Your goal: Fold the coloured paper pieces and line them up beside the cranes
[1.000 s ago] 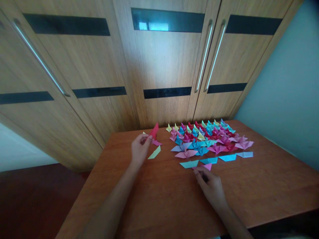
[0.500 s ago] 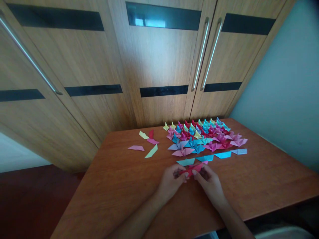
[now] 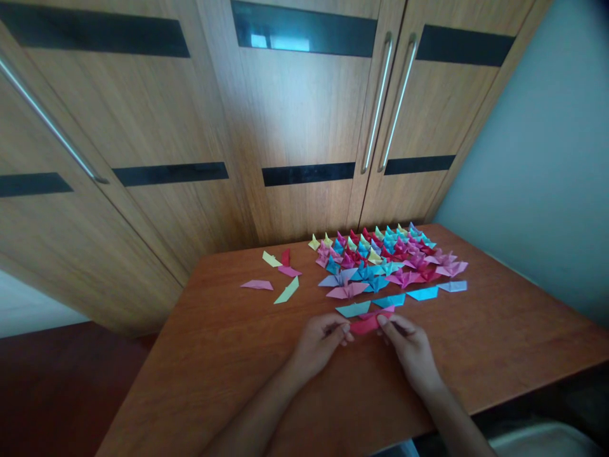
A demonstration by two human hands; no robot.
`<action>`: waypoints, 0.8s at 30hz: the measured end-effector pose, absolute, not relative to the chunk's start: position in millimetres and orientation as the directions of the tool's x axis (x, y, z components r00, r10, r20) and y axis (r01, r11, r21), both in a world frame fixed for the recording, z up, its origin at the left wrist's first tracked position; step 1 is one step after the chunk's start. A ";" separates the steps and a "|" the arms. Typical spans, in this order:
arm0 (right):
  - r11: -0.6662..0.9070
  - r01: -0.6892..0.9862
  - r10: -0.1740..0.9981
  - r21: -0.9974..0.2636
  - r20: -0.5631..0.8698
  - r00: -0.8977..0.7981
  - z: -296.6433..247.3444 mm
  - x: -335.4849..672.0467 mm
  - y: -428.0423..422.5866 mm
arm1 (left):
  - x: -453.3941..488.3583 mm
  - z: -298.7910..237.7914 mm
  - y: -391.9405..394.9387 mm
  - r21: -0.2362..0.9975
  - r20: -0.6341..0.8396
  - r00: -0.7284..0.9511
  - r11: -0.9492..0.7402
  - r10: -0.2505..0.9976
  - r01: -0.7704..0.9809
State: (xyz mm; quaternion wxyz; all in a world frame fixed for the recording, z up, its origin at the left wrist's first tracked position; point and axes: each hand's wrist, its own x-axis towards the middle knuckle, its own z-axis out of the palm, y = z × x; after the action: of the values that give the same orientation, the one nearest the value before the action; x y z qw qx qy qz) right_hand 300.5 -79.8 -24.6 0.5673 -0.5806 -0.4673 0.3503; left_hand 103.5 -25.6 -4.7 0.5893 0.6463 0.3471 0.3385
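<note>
Both my hands meet near the front middle of a wooden table (image 3: 499, 343). My left hand (image 3: 318, 346) and my right hand (image 3: 412, 349) each pinch one end of a folded red paper piece (image 3: 365, 325), held just above the tabletop. A pink folded piece (image 3: 378, 311) lies just behind it, next to a row of flat blue folded pieces (image 3: 354, 309). Behind them sits a dense cluster of small origami shapes (image 3: 380, 257) in pink, blue, red and yellow.
Loose folded pieces lie at the left back: a pink one (image 3: 257, 285), a green one (image 3: 287, 292), and yellow, red and pink ones (image 3: 280, 260). Wooden wardrobe doors (image 3: 304, 127) with long metal handles stand behind the table. A pale blue wall (image 3: 547, 158) is at the right.
My left hand carried the red piece from the back left of the table to the front middle. Both hands now hold it, slightly further apart than half a second ago.
</note>
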 end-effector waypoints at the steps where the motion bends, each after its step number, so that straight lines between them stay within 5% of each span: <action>1: 0.076 0.125 0.917 -0.989 0.119 0.382 -26.2 309.7 -79.8 | 99.0 -4.6 -23.2 0.997 0.030 0.511 -0.065 0.859 0.050; 7: -0.014 0.088 0.791 -0.996 0.042 0.610 -33.7 392.7 -81.4 | 54.6 -7.4 -8.3 0.987 0.029 0.349 -0.083 0.937 0.140; 10: -0.182 0.273 0.782 -0.945 0.029 0.623 -35.6 424.6 -80.4 | 37.6 -8.2 -3.6 0.981 0.029 0.302 -0.085 0.953 0.174; 16: -0.465 0.731 0.827 -0.500 0.050 0.560 -39.2 433.0 -74.9 | 35.2 -5.9 -3.5 0.978 0.023 0.268 -0.078 0.963 0.196; 19: -0.535 0.783 0.820 -0.318 0.026 0.571 -36.0 421.3 -74.4 | 37.3 -4.5 -5.8 0.976 0.019 0.263 -0.075 0.965 0.203; 24: -0.578 0.783 0.805 -0.230 -0.005 0.593 -27.7 408.8 -74.0 | 37.4 -3.4 -6.9 0.975 0.015 0.253 -0.070 0.967 0.210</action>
State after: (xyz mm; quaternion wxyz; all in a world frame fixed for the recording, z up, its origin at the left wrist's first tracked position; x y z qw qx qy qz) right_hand 408.8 -74.0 -27.7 0.1021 -0.8865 -0.4480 0.0545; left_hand 37.4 -6.9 -3.4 0.4904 0.6212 0.4739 0.3860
